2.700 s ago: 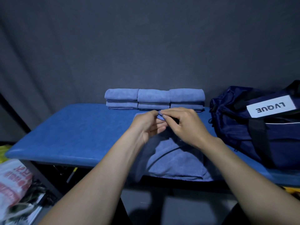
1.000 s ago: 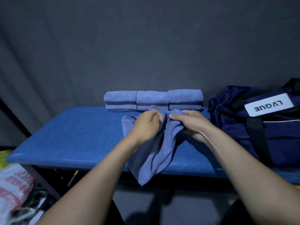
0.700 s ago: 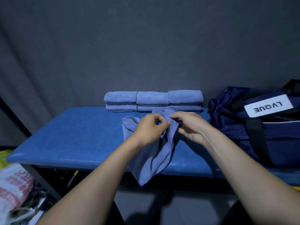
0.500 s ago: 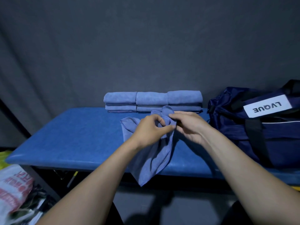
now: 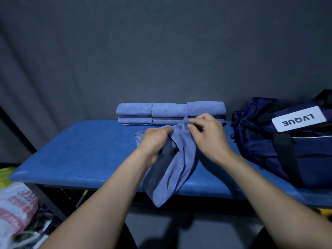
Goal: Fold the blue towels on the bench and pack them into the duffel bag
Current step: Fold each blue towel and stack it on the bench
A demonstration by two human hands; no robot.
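A loose blue towel (image 5: 175,169) hangs bunched over the front edge of the blue bench (image 5: 86,155). My left hand (image 5: 155,140) grips its upper edge on the left. My right hand (image 5: 206,135) pinches a corner of the same towel just above and to the right. Behind my hands, several folded blue towels (image 5: 169,113) lie stacked in a row against the dark backdrop. The navy duffel bag (image 5: 287,146) with a white label sits on the bench at the right, apart from my hands.
A white plastic bag with red print (image 5: 16,211) lies on the floor at the lower left beside other clutter. A dark curtain hangs close behind the bench. The bench's left half shows bare padding.
The towel went from lying spread over the bench edge to being lifted and bunched. In the last half second my right hand rose slightly, pinching a corner, and my hands drew apart.
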